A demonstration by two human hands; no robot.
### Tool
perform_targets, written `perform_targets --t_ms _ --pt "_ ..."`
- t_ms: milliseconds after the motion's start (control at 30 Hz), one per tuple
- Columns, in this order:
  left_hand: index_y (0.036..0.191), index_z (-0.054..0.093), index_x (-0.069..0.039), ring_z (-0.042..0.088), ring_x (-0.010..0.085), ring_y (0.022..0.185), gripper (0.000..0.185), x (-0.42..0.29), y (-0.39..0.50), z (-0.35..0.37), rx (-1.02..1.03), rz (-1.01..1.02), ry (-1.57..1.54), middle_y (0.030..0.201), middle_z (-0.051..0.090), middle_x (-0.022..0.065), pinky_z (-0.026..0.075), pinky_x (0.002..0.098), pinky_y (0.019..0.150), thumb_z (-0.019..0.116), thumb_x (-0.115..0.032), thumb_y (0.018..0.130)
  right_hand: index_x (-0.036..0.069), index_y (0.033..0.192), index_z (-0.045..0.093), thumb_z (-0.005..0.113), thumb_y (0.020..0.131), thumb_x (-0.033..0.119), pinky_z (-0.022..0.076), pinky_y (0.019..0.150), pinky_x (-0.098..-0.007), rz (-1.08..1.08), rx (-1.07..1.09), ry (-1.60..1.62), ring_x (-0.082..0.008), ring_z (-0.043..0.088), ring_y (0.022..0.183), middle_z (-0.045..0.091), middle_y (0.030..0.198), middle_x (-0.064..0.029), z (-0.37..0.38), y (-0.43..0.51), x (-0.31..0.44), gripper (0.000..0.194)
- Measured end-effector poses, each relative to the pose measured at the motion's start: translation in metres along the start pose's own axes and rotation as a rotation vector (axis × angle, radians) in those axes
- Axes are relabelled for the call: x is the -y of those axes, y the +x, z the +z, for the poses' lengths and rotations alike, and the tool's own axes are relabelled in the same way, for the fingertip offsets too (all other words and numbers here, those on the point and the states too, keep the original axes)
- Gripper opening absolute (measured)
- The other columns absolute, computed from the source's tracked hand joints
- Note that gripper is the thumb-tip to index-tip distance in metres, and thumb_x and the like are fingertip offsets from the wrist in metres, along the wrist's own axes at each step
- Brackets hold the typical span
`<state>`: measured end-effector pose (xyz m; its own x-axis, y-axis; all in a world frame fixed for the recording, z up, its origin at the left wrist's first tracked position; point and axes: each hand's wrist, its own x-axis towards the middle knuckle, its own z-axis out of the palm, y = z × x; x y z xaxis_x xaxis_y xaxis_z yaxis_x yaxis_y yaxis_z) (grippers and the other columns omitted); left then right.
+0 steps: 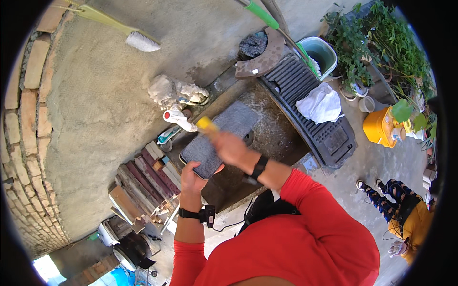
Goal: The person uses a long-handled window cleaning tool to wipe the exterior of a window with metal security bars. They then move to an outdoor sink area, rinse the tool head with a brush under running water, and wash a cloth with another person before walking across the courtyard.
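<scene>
A long grey pad [237,119] with a fuzzy surface lies slantwise over a wet sink basin [293,137]. My left hand [195,177] grips its near end, thumb on top and fingers underneath. In my right hand [230,148] is a yellow object [206,124], perhaps a scrubbing brush; motion blur hides its exact kind. That hand is just above the pad's middle, and I cannot tell whether the yellow object touches it. Just left of the pad, a white tap [179,118] with a red mark points toward it.
A black ribbed washboard [290,82] borders the basin, bearing a white cloth [320,103]. A toothpaste tube [169,134] lies near the tap. Wood pieces [143,182] are stacked at left. A green-handled mop [263,15] leans into a bucket [322,53]. Another person [404,211] is at right.
</scene>
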<state>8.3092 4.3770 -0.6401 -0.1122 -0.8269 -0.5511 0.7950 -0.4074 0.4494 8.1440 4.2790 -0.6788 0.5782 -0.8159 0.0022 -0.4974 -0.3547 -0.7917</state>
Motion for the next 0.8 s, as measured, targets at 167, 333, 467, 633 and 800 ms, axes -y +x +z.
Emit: perform_targets --t_ms 167,333,467,633,800 --pt "0.14 0.035 -0.001 0.048 0.0409 0.125 0.069 -0.008 0.004 -0.022 -0.197 -0.01 -0.086 0.133 0.05 0.021 0.034 0.0667 0.104 0.048 -0.01 0.073 0.031 0.145 0.036 0.051 0.093 0.021 0.0528 0.057 -0.0455 -0.041 0.061 0.079 -0.0357 0.065 0.069 0.061 0.089 -0.02 0.022 -0.028 0.043 0.055" --pt "0.142 0.034 -0.004 0.043 0.0471 0.128 0.079 -0.012 -0.043 0.016 -0.163 0.09 0.03 0.139 0.044 0.0221 0.031 0.0737 0.101 0.05 -0.009 0.065 0.03 0.143 0.039 0.048 0.093 0.018 0.0533 0.055 -0.0436 -0.014 0.023 -0.153 -0.0329 0.066 0.069 0.063 0.093 -0.0157 -0.006 0.002 -0.02 0.052" --pt "0.142 0.034 -0.004 0.041 0.0483 0.129 0.079 -0.011 -0.058 0.036 -0.185 0.104 0.008 0.141 0.042 0.0223 0.029 0.0765 0.099 0.05 -0.009 0.065 0.019 0.142 0.04 0.044 0.092 0.013 0.0546 0.056 -0.0444 0.26 -0.024 -0.115 -0.0332 0.066 0.074 0.065 0.095 -0.0162 -0.019 0.025 -0.053 0.051" --pt "0.14 0.035 0.0 0.046 0.0439 0.126 0.073 -0.009 -0.022 0.002 -0.17 0.118 0.002 0.137 0.047 0.0217 0.033 0.0656 0.105 0.048 -0.009 0.068 0.019 0.143 0.039 0.045 0.092 0.018 0.0524 0.066 -0.0492 0.082 0.104 0.161 -0.0383 0.064 0.082 0.064 0.091 -0.0202 0.015 -0.011 0.015 0.051" --pt "0.127 0.044 0.004 0.054 0.0383 0.116 0.059 -0.01 0.002 -0.02 -0.264 0.112 -0.003 0.123 0.056 0.0184 0.041 0.0478 0.105 0.048 -0.009 0.07 0.028 0.145 0.038 0.047 0.096 0.018 0.0508 0.062 -0.0474 -0.029 0.1 0.234 -0.0371 0.061 0.071 0.062 0.086 -0.018 0.028 -0.051 0.059 0.051"
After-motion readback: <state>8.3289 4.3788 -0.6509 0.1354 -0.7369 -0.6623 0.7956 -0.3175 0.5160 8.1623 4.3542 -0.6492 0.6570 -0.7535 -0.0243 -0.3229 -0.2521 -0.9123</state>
